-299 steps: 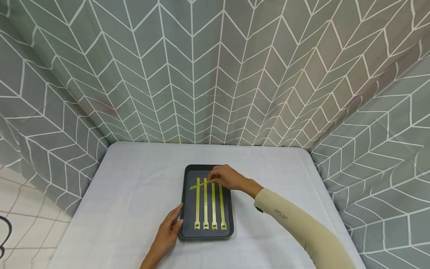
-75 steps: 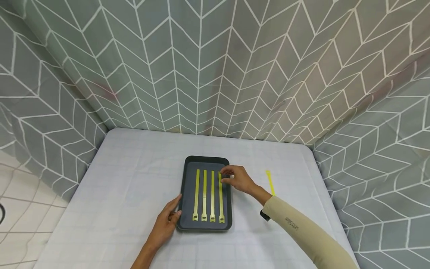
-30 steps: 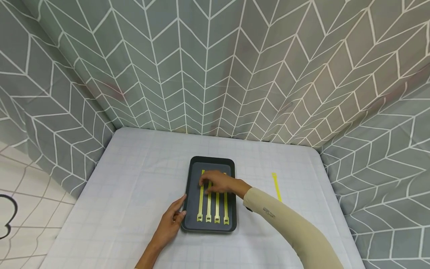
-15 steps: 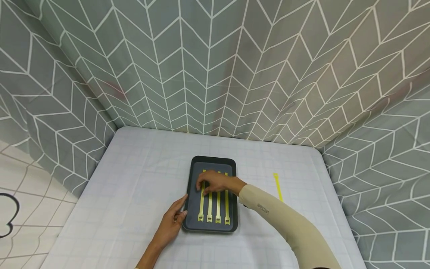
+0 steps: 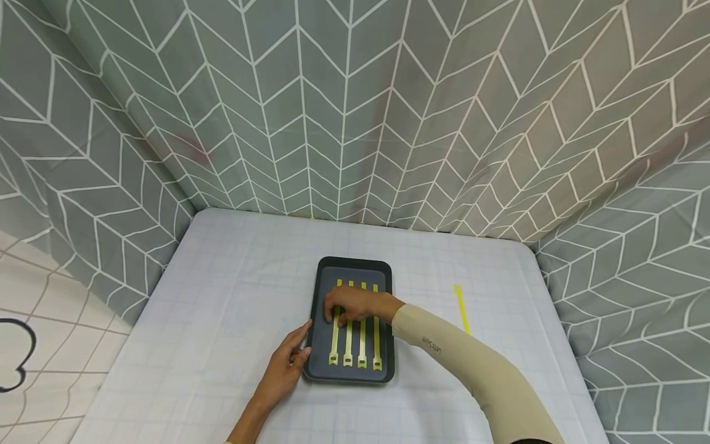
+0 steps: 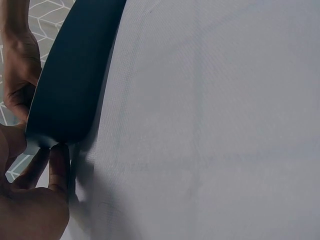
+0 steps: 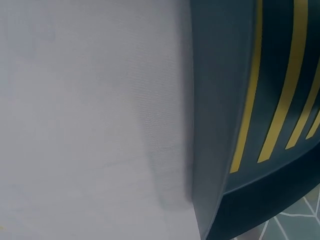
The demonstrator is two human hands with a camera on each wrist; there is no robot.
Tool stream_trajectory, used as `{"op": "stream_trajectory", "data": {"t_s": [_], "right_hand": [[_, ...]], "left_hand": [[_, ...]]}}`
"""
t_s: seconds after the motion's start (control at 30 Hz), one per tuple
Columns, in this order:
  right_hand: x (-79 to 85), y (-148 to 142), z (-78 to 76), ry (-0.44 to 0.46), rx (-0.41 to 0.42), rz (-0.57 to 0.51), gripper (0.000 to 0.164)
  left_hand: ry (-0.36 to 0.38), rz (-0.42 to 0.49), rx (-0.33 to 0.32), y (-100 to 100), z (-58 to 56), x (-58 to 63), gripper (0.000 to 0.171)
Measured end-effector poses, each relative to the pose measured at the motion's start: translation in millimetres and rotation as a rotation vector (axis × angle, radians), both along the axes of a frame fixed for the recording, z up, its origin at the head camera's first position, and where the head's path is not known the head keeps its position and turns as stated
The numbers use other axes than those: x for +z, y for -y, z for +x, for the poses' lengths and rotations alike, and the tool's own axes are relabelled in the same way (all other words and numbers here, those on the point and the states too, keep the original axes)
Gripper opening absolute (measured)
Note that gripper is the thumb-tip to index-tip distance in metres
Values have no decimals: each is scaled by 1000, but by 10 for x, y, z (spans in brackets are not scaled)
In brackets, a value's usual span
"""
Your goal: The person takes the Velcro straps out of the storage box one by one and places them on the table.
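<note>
A dark tray [image 5: 355,374] stands on the table with several yellow slotted cable ties [image 5: 362,345] laid parallel in it, slotted heads toward me. My left hand [image 5: 283,369] holds the tray's left wall near its front corner; in the left wrist view, finger and thumb [image 6: 59,167] pinch the rim. My right hand [image 5: 355,302] reaches across the ties, its curled index finger and thumb on either side of the leftmost tie. It covers the ties' middle stretches. In the right wrist view the tie ends [image 7: 272,135] show beyond the tray wall [image 7: 220,100], without the hand.
One more yellow cable tie [image 5: 461,308] lies on the white-covered table [image 5: 249,259] right of the tray, its lower end beside the right sleeve [image 5: 471,376]. Patterned grey curtains [image 5: 355,123] close off the back and sides.
Ten seconds ago my right hand held a cable tie over the tray; one now lies on the table at right. Since then that hand has moved from the rightmost tie to the leftmost.
</note>
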State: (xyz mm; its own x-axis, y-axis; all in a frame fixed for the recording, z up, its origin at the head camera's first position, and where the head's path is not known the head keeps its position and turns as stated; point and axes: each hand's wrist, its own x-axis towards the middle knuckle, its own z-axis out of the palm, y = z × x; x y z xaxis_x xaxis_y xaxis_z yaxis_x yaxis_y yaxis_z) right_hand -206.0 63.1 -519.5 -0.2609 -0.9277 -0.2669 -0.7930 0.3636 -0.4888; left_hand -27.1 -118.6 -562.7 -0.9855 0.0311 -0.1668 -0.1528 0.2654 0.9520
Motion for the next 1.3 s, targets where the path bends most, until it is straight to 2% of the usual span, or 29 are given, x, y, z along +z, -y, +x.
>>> {"op": "stream_trajectory", "data": {"t_s": [0.23,0.87,1.3], "right_hand": [[-16,17,9,-56,34,35,10],[-43,-19,52,-88,5,30,10],[-93,-10,65,-133,-14,61,11]], "left_hand": [[-5,-1,0,-10,-1,3,59],[-28,-26,-8,-20,-1,-10,59],[-10,-33,-1,-11,-5,-19,59]]}}
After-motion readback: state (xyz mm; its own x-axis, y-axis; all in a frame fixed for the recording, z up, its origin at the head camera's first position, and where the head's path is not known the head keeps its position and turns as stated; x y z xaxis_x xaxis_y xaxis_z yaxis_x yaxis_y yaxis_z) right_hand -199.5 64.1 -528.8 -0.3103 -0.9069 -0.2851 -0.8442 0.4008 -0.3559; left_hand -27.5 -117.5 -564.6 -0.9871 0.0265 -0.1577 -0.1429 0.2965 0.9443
